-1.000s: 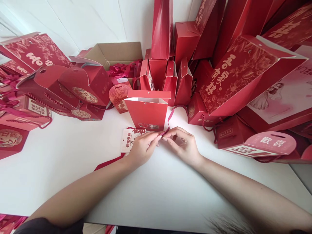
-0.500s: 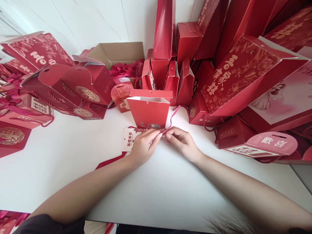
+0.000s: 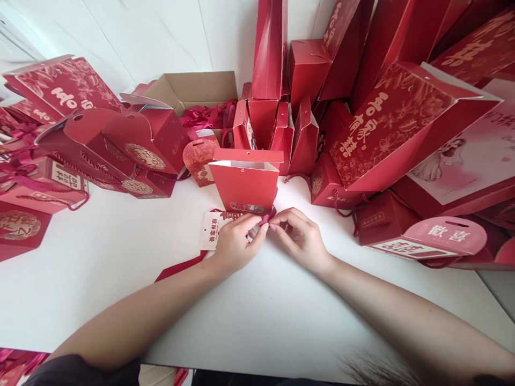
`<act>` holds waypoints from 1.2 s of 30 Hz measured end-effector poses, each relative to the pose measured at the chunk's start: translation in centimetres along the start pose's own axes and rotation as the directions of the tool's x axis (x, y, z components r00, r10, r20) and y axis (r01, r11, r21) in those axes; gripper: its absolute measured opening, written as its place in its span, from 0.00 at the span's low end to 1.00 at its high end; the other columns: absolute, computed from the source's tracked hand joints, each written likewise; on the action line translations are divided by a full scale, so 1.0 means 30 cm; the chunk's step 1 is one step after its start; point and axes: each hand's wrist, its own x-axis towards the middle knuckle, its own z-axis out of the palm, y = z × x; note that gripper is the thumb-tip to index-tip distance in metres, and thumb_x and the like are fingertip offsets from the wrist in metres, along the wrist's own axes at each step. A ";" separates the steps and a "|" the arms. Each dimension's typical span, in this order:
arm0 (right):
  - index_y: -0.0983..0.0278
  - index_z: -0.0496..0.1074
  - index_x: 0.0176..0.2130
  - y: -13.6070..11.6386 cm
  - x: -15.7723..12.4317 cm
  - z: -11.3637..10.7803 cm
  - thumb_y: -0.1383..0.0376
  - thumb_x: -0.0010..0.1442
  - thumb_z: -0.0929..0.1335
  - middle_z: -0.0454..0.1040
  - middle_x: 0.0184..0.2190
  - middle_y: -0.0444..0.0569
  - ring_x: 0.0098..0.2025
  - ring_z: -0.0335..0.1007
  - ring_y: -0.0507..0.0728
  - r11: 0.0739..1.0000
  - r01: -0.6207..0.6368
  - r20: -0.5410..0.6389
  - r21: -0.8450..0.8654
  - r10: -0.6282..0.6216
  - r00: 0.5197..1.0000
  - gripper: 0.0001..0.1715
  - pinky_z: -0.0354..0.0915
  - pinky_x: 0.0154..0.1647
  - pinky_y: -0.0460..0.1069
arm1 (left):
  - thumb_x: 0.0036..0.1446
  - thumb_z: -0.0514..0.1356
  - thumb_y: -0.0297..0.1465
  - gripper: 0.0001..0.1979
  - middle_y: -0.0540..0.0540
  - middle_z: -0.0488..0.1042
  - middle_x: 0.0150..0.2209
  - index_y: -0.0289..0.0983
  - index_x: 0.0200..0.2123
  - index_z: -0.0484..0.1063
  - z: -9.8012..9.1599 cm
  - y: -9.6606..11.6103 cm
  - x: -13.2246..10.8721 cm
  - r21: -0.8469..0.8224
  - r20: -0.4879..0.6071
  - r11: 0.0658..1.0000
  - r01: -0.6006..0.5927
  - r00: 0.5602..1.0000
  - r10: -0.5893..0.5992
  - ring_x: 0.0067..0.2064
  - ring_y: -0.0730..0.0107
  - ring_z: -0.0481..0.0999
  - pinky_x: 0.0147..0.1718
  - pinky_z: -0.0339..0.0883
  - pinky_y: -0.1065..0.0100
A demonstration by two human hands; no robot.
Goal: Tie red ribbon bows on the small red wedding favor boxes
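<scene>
A small red paper gift bag (image 3: 243, 185) stands open on the white table (image 3: 112, 252), just beyond my hands. My left hand (image 3: 233, 244) and my right hand (image 3: 300, 238) meet fingertip to fingertip at the bag's lower right corner. Both pinch a thin red ribbon (image 3: 266, 219) between thumb and fingers. A white tag with red lettering (image 3: 212, 230) lies flat under my left hand. A longer strip of red ribbon (image 3: 177, 267) trails on the table by my left wrist.
Red gift bags and boxes crowd the table: a pile at the left (image 3: 100, 145), tall bags at the back (image 3: 269, 53), large printed bags at the right (image 3: 394, 123). An open cardboard box (image 3: 193, 88) holds ribbons. A pink oval tag (image 3: 444, 236) rests on the right.
The ribbon loop that arched up beside the bag has been drawn down into my fingers and is now short. My hands have stayed at the bag's base, closing slightly together.
</scene>
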 end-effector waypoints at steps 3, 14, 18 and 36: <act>0.61 0.72 0.40 0.002 0.006 -0.006 0.69 0.65 0.67 0.70 0.36 0.47 0.35 0.67 0.54 0.997 -0.013 0.007 0.075 0.012 1.000 0.04 0.65 0.34 0.50 | 0.60 0.58 0.30 0.22 0.44 0.73 0.50 0.41 0.58 0.65 -0.011 0.002 0.004 -0.111 0.008 0.987 -0.114 0.993 0.116 0.43 0.68 0.76 0.40 0.70 0.68; 0.61 0.70 0.39 -0.005 0.007 -0.016 0.69 0.66 0.65 0.69 0.34 0.47 0.36 0.65 0.55 0.993 0.011 0.090 0.121 -0.022 0.996 0.04 0.63 0.37 0.51 | 0.56 0.59 0.27 0.09 0.42 0.71 0.48 0.38 0.42 0.67 -0.027 -0.003 0.021 -0.159 0.038 0.962 -0.221 0.973 0.230 0.50 0.62 0.71 0.50 0.66 0.60; 0.61 0.71 0.39 -0.004 0.009 -0.014 0.69 0.67 0.65 0.69 0.35 0.47 0.37 0.66 0.54 0.993 -0.004 0.094 0.114 -0.007 0.996 0.05 0.64 0.38 0.50 | 0.58 0.59 0.26 0.05 0.50 0.73 0.33 0.38 0.38 0.67 -0.023 0.004 0.018 -0.150 0.051 0.975 -0.164 0.984 0.174 0.34 0.73 0.72 0.35 0.67 0.70; 0.61 0.69 0.39 0.004 -0.005 -0.002 0.69 0.66 0.65 0.69 0.35 0.47 0.35 0.67 0.54 0.999 -0.040 0.082 0.006 0.039 0.996 0.03 0.64 0.34 0.50 | 0.55 0.61 0.25 0.03 0.54 0.74 0.26 0.38 0.32 0.70 0.001 -0.004 0.010 -0.181 -0.007 0.974 -0.134 0.991 0.135 0.27 0.80 0.72 0.27 0.66 0.76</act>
